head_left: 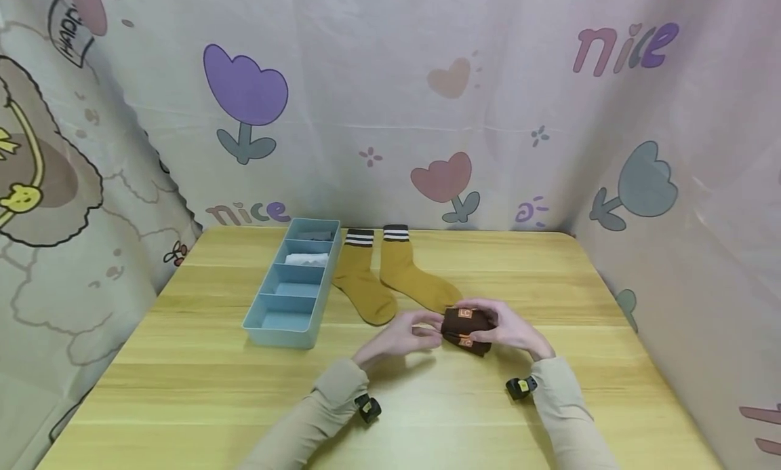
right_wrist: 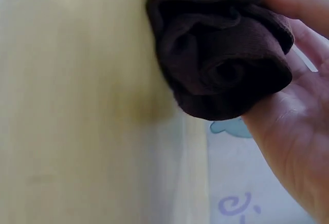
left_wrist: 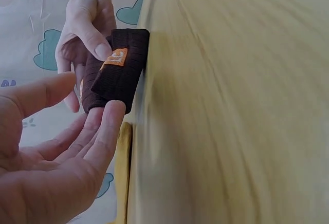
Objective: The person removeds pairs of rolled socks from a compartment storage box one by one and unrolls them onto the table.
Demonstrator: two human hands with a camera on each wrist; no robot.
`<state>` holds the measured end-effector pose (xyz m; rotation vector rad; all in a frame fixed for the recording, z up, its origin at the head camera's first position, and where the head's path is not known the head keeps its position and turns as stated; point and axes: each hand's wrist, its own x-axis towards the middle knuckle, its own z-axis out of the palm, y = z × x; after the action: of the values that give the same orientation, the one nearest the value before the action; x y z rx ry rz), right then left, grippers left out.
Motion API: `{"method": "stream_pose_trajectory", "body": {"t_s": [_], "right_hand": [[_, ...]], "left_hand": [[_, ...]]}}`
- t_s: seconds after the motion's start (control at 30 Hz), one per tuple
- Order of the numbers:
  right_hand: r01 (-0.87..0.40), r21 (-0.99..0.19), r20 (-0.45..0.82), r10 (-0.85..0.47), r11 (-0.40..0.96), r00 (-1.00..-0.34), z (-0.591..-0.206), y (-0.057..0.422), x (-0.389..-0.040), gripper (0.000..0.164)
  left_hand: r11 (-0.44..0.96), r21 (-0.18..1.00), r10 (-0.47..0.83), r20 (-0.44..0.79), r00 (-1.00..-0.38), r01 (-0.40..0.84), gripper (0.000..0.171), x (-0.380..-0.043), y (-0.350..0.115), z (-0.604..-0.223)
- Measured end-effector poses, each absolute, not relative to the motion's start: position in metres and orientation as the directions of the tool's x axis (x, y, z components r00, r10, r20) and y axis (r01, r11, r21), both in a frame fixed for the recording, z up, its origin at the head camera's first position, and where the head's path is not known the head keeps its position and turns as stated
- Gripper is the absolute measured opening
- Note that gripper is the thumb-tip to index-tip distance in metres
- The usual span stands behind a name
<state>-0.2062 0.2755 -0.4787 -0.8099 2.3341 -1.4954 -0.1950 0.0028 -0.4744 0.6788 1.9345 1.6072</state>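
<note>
A pair of dark brown socks (head_left: 462, 331), folded into a compact roll with orange label patches, is between the two hands over the front middle of the table. My right hand (head_left: 511, 329) grips the roll from its right side, thumb in front and fingers behind. The spiral end of the brown roll (right_wrist: 221, 64) shows in the right wrist view. My left hand (head_left: 404, 334) is at the roll's other end. In the left wrist view, its extended fingers (left_wrist: 110, 126) touch that end, while the thumb stands apart from it.
Two mustard socks with striped cuffs, a left one (head_left: 361, 287) and a right one (head_left: 415, 273), lie flat behind the hands. Left of them stands a blue divided box (head_left: 281, 338); its two far compartments hold a grey folded item (head_left: 314, 236) and a white one (head_left: 307, 259). A patterned curtain borders the table.
</note>
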Motion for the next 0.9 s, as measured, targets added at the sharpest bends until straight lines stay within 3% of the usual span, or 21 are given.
{"method": "stream_pose_trajectory", "body": {"t_s": [0.17,0.37,0.63,0.9], "right_hand": [[-0.274,-0.905,0.067,-0.526,0.327,-0.848,-0.486,0.284,-0.206,0.066],[-0.232,-0.926,0.055,-0.502,0.297,-0.863,-0.489,0.297,-0.205,0.069],[-0.186,-0.975,0.102,-0.508,0.118,-0.855,-0.502,0.315,-0.209,0.076],[-0.182,-0.982,0.133,-0.509,0.047,-0.851,-0.507,0.321,-0.207,0.083]], "left_hand": [[0.153,0.988,0.684,-0.103,-0.722,0.004,0.062,-0.197,0.010,-0.477],[0.182,0.982,0.705,-0.096,-0.703,0.049,0.064,-0.199,0.023,-0.480],[0.146,0.988,0.673,-0.139,-0.726,-0.054,0.071,-0.195,0.043,-0.480],[0.204,0.979,0.642,-0.134,-0.755,-0.001,0.072,-0.197,0.054,-0.481]]}}
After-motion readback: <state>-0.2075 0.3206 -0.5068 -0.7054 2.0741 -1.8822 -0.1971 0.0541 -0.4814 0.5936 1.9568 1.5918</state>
